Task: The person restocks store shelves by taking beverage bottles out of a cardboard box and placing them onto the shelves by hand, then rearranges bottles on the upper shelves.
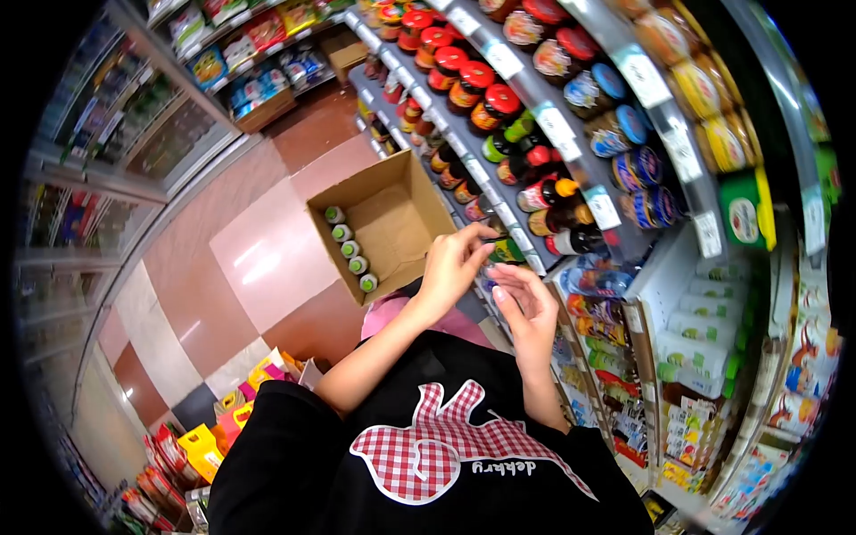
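Note:
My left hand (453, 269) reaches out past an open cardboard box (325, 236), its thumb and fingers pinched together beside the lower shelf. A small dark piece shows at the fingertips; what it is, I cannot make out. Close by on the right, my right hand (528, 308) has its fingers slightly curved and the thumb apart, with nothing visible in it. Several small bottles with green caps (349, 249) stand in a row along the left side of the box. A green and yellow package (508, 251) lies on the shelf just beyond my hands.
Shelves on the right hold red-lidded jars (470, 86), sauce bottles (546, 193) and blue-lidded jars (617, 131). Price-tag strips (557, 129) edge them. Clear green-capped bottles (700, 334) fill a lower rack. Glass-door coolers (134, 134) line the left. Yellow packages (201, 452) stand at lower left.

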{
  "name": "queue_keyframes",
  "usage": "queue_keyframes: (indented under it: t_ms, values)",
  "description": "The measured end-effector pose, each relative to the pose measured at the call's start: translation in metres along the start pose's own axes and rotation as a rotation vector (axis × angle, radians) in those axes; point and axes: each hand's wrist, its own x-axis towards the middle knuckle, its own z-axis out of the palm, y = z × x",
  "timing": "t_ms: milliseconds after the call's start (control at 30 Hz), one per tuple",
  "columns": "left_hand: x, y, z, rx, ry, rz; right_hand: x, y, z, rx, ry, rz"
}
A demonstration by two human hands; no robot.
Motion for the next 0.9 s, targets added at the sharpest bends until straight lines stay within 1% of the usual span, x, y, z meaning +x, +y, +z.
queue_keyframes:
  t_ms: [67,100,133,200,267,300,400,433,467,500,533,567,600,767,900]
  values:
    - [-0.005,-0.043,-0.018,0.217,0.088,0.016,0.004,0.008,0.023,-0.003,-0.058,0.044]
    - [-0.008,-0.070,-0.026,0.337,0.061,-0.097,0.005,0.009,0.034,-0.009,-0.081,0.061]
    - [-0.013,-0.095,-0.034,0.474,0.073,-0.146,0.006,0.012,0.045,-0.016,-0.102,0.077]
    - [-0.025,-0.158,-0.048,0.820,-0.019,-0.285,0.005,0.025,0.062,-0.031,-0.130,0.091]
    - [-0.040,-0.216,-0.058,0.957,-0.097,-0.368,0.005,0.038,0.075,-0.056,-0.162,0.105]
    - [-0.044,-0.246,-0.059,1.012,-0.188,-0.527,0.005,0.042,0.081,-0.095,-0.168,0.115]
    - [-0.059,-0.316,-0.059,1.175,-0.297,-0.674,0.006,0.066,0.095,-0.110,-0.163,0.173]
    - [-0.063,-0.337,-0.056,1.213,-0.310,-0.729,0.007,0.070,0.099,-0.115,-0.168,0.190]
    - [-0.068,-0.358,-0.054,1.218,-0.287,-0.762,0.006,0.079,0.104,-0.068,-0.155,0.225]
    - [-0.073,-0.390,-0.051,1.227,-0.262,-0.790,0.007,0.083,0.108,-0.075,-0.162,0.240]
    - [-0.076,-0.406,-0.050,1.234,-0.241,-0.820,0.007,0.083,0.110,-0.084,-0.168,0.257]
    - [-0.075,-0.425,-0.047,1.245,-0.282,-0.891,0.008,0.088,0.110,-0.086,-0.181,0.277]
    - [-0.074,-0.436,-0.047,1.246,-0.310,-0.907,0.008,0.092,0.111,-0.072,-0.190,0.307]
    - [-0.073,-0.478,-0.045,1.203,-0.421,-1.010,0.004,0.109,0.110,-0.020,-0.204,0.455]
    - [-0.060,-0.467,-0.043,1.276,-0.652,-1.121,0.004,0.116,0.107,0.001,-0.211,0.505]
